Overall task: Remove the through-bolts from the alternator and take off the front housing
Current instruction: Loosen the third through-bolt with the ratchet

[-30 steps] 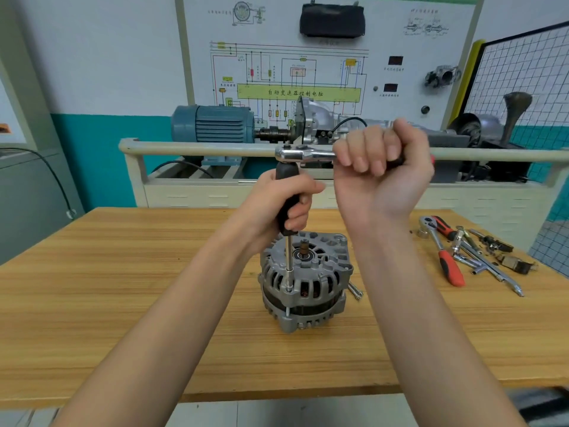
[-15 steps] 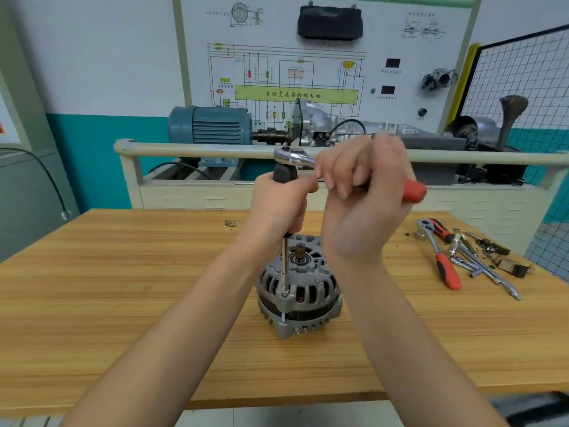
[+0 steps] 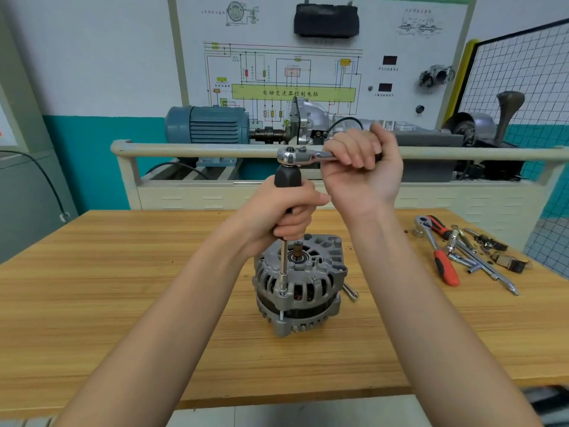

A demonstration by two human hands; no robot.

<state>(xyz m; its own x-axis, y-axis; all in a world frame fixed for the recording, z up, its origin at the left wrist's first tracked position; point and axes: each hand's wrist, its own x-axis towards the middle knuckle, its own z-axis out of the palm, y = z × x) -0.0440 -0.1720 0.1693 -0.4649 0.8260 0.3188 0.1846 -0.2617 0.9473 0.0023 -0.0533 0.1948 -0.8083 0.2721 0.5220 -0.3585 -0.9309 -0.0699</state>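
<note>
On the wooden workbench (image 3: 123,288), near its middle, the alternator (image 3: 298,288) is standing on end with its shaft pointing straight up, so its long axis is running vertically. A through-bolt (image 3: 281,315) is showing at the near edge, parallel to that axis. The left hand (image 3: 288,215) is wrapping tightly around the black extension handle (image 3: 288,180), steadying the driver shaft (image 3: 284,266) on the bolt head. The right hand (image 3: 366,167) is fisting around the ratchet (image 3: 303,156), which is lying level. The cast housing is looking heavy, rigid and finned; gripping it around the outer rim would probably be safest. A loose bolt (image 3: 350,291) is lying just beside it.
</note>
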